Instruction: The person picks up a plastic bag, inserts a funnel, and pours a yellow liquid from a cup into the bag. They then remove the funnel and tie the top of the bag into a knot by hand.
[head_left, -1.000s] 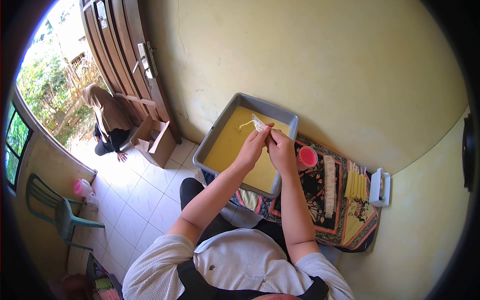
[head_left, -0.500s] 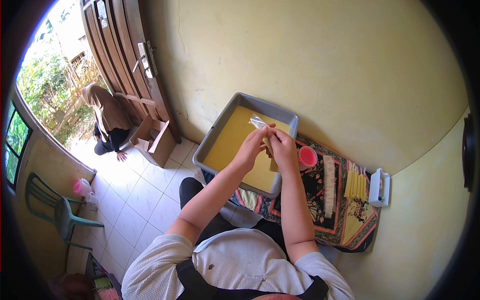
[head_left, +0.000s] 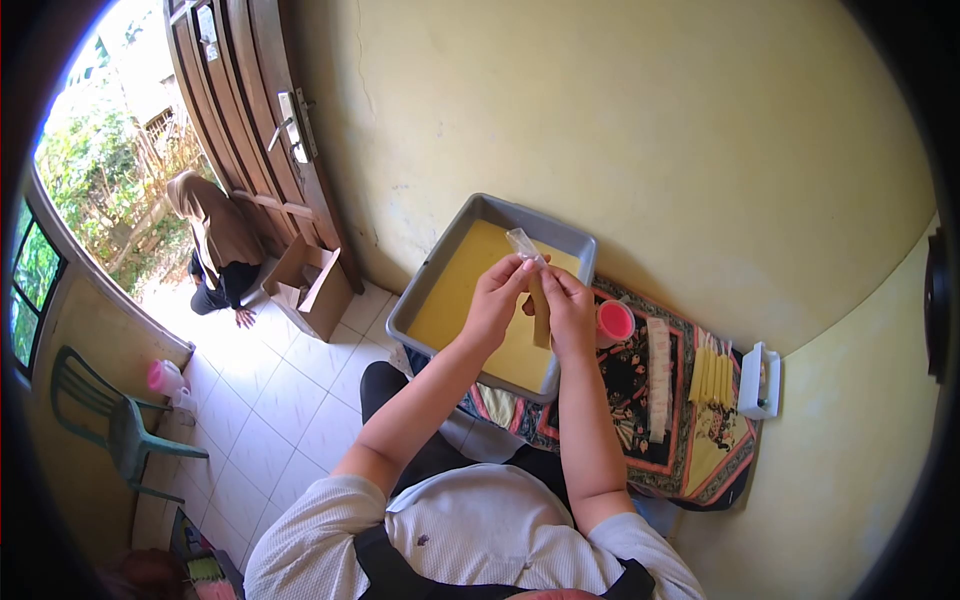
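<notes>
Both my hands are over a grey tub (head_left: 410, 310) whose inside shows an even yellow surface. Between them is a narrow clear plastic sleeve (head_left: 541, 318), its lower part filled with something yellow-brown and hanging down. The sleeve's clear upper end (head_left: 522, 243) sticks up above my fingers. My left hand (head_left: 497, 292) pinches the sleeve near its neck. My right hand (head_left: 567, 308) grips it at the same place from the right, fingertips close to those of the left. Exactly how the fingers hold the plastic is too small to tell.
A pink-topped cup (head_left: 614, 321), a pale strip (head_left: 658, 380), several filled yellow sleeves (head_left: 712, 373) and a white holder (head_left: 760, 380) rest on a patterned cloth (head_left: 610, 385). Left are a cardboard box (head_left: 318, 300), a seated person (head_left: 215, 230), an opened door (head_left: 255, 110) and a green chair (head_left: 130, 425).
My hands have shifted slightly, and the filled part of the sleeve now shows more fully between them. The clear upper end stands a little further right.
</notes>
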